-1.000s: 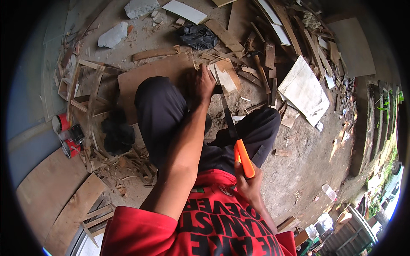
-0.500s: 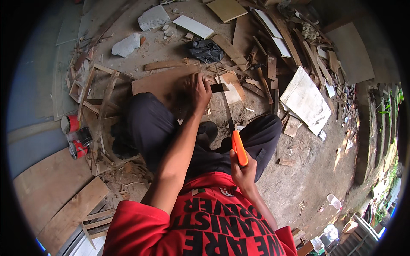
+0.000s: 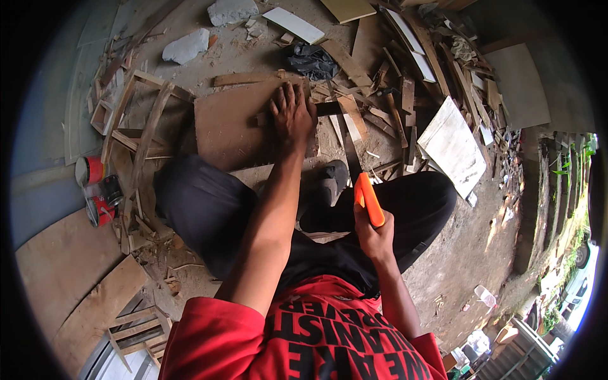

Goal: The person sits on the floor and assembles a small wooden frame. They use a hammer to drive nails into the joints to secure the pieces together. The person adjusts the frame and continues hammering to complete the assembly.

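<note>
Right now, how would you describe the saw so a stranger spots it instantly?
Find the spread dark trousers. By their right leg, the right hand holds the saw, blade pointing away. Its bright orange handle sets it apart from the brown wood scraps.

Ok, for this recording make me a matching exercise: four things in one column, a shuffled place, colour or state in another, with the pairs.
Things
1. Saw handle
2. Left hand
3. Plastic bag
4. Right hand

Descriptions
A. Closed in a grip
B. Black
C. Orange
D. Spread over the brown board

Pairs: 1-C, 2-D, 3-B, 4-A
</note>
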Available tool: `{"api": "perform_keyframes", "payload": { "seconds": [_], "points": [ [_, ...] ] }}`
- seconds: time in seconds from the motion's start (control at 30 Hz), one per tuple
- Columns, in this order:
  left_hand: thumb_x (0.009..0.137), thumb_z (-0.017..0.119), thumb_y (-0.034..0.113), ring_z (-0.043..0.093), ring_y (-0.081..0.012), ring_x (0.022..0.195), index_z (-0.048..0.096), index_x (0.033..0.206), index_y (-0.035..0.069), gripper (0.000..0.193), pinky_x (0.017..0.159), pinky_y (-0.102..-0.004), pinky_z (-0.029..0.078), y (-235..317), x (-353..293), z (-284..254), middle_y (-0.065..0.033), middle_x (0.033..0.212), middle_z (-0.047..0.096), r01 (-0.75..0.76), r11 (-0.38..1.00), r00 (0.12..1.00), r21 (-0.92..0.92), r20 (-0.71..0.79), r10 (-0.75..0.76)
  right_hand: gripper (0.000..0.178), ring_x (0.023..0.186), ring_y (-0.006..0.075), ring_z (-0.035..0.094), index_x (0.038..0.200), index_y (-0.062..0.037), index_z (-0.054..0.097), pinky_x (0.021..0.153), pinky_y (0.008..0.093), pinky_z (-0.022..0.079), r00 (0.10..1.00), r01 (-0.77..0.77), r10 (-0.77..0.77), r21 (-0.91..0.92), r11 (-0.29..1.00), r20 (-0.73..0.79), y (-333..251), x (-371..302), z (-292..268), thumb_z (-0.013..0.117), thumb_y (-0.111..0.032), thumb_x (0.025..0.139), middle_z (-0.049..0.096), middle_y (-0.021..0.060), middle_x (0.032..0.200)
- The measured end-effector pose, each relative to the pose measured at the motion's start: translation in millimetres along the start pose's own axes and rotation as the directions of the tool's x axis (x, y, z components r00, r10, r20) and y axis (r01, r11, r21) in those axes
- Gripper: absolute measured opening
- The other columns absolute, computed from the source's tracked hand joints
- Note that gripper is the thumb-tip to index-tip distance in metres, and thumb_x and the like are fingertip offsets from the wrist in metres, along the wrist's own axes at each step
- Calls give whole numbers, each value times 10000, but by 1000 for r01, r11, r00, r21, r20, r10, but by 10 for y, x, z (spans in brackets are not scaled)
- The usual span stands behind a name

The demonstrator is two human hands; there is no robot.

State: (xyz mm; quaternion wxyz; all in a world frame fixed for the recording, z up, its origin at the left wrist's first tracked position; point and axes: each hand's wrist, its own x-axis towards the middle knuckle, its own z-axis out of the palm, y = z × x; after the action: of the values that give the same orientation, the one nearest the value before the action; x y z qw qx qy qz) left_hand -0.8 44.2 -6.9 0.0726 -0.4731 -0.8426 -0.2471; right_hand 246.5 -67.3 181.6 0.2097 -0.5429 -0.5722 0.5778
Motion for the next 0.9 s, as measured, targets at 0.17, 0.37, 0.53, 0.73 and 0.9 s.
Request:
{"api": "perform_keyframes", "payload": {
  "seconds": [0.17,0.37,0.53,0.73,0.9],
  "points": [
    [918,546,438,215,-380,1506,383,1517,66,724,1184,-614,168,-17,113,-132,-208,1605,284,204,973,960,111,169,-221,374,550,50,349,670,-31,508,480,288,303,1000,27,-27,-45,999,11,-5,-152,147,649,-195,974,414,-39,564],
    [927,539,459,224,-391,1500,346,1515,12,763,1171,-648,152,-1,352,-66,-249,1574,318,170,966,962,195,181,-206,282,539,49,404,692,-3,537,489,274,354,982,-139,133,32,990,134,-63,-168,106,648,-93,936,447,-6,537],
    [1008,490,329,303,-394,1467,418,1453,3,556,1163,-585,233,9,331,-126,-260,1522,399,290,954,948,78,110,-298,173,573,246,562,725,-14,546,572,340,471,956,-62,61,-5,998,286,91,-167,128,669,8,844,558,92,669],
    [984,507,335,352,-402,1437,441,1432,18,553,1140,-580,275,141,501,-141,-239,1493,437,230,947,951,224,153,-268,170,563,329,563,804,-11,543,532,400,451,945,-241,268,-152,959,189,-557,-79,137,705,-23,853,541,146,663],
    [932,485,355,303,-386,1470,452,1432,22,601,1177,-580,204,181,597,-143,-221,1539,383,303,922,903,241,237,-359,259,576,336,681,878,-6,515,512,366,516,920,-350,388,-335,875,51,-1721,242,67,754,-103,857,614,165,653]
  ]
}}
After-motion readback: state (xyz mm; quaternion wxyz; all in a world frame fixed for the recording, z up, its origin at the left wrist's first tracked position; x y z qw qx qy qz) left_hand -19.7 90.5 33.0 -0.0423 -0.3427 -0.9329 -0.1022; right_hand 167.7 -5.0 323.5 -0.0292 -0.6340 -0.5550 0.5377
